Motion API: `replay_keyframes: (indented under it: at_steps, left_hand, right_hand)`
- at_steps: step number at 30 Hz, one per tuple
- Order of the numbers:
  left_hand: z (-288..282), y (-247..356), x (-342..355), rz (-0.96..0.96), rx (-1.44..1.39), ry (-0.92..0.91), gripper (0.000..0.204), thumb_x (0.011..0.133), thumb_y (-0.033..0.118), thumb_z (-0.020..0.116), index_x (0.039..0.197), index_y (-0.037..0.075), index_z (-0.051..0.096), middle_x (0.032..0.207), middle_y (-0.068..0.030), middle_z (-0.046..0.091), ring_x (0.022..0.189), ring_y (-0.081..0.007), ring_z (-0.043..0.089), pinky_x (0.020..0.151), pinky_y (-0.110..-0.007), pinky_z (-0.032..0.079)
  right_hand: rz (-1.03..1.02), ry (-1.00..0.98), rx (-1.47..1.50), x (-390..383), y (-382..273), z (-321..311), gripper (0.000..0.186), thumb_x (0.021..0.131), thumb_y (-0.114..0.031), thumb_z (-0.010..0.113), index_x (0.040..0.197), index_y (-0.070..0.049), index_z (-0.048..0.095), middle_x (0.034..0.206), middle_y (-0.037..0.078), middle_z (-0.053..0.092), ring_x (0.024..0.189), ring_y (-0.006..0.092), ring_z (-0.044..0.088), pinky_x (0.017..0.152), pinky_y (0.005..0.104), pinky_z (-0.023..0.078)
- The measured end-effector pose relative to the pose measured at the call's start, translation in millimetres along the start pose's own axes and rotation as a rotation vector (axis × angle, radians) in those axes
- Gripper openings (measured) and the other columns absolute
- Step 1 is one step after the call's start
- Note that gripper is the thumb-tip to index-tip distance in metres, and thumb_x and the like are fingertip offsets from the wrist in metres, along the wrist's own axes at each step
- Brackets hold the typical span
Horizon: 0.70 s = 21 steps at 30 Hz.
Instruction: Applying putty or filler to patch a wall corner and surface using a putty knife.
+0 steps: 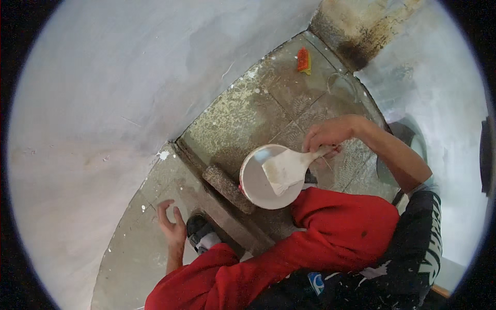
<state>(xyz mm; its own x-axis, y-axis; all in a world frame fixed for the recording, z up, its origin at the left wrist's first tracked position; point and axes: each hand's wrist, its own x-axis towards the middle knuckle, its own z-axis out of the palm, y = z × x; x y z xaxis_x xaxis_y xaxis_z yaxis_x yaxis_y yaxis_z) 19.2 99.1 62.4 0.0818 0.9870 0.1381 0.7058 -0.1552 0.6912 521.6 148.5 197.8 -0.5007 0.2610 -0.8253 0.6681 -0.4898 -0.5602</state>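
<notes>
My right hand (326,138) is closed round the handle of a wide, white-coated paint brush (281,173). The brush head hangs over a round white bucket (254,188) that stands between my legs, and it hides part of the bucket's inside. Low at the left, beside my dark sandal (198,232), is my left hand (173,225), its fingers curled loosely apart with nothing in them. A speckled brown oblong object (225,186) lies just left of the bucket on the stained tiled step.
An orange and yellow scrubbing brush (304,60) lies at the far end of the tiled floor (279,103). Pale plastered walls (103,77) enclose the step on both sides, with a dark-stained ledge (356,31) at the top right. My red-trousered legs (341,227) fill the lower middle.
</notes>
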Motion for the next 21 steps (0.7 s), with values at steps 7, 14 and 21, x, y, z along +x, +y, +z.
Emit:
replay_keyframes:
  at_steps: [7,14,21]
  left_hand:
    - [8.6,57.6,56.3,-0.245,-0.388,-0.507,0.022,0.094,0.013,0.059,0.113,0.002,0.058,0.108,-0.0113,0.063,0.095,-0.0269,0.064,0.086,-0.038,0.051]
    - [44.6,93.3,65.3,-1.013,-0.881,-1.436,0.071,0.093,0.055,0.054,0.139,0.003,0.042,0.136,-0.023,0.05,0.119,-0.0387,0.054,0.104,-0.052,0.041]
    - [79.1,71.0,58.6,-1.174,-1.206,-1.454,0.079,0.094,0.056,0.048,0.147,-0.001,0.033,0.151,-0.0215,0.033,0.144,-0.035,0.025,0.113,-0.055,0.025]
  right_hand:
    - [-0.104,0.144,0.343,1.3,13.2,-13.5,0.033,0.078,-0.02,0.055,0.094,0.006,0.068,0.063,0.007,0.062,0.04,0.0098,0.048,0.036,0.0255,0.035]
    - [-0.202,0.156,0.56,-3.1,12.0,-20.4,0.038,0.08,-0.024,0.053,0.094,0.009,0.067,0.061,0.01,0.06,0.035,0.0114,0.044,0.032,0.0256,0.032]
    - [-0.17,0.583,0.611,-16.3,-2.4,-8.8,0.039,0.081,-0.026,0.055,0.099,0.006,0.066,0.062,0.011,0.061,0.033,0.0136,0.042,0.03,0.029,0.031]
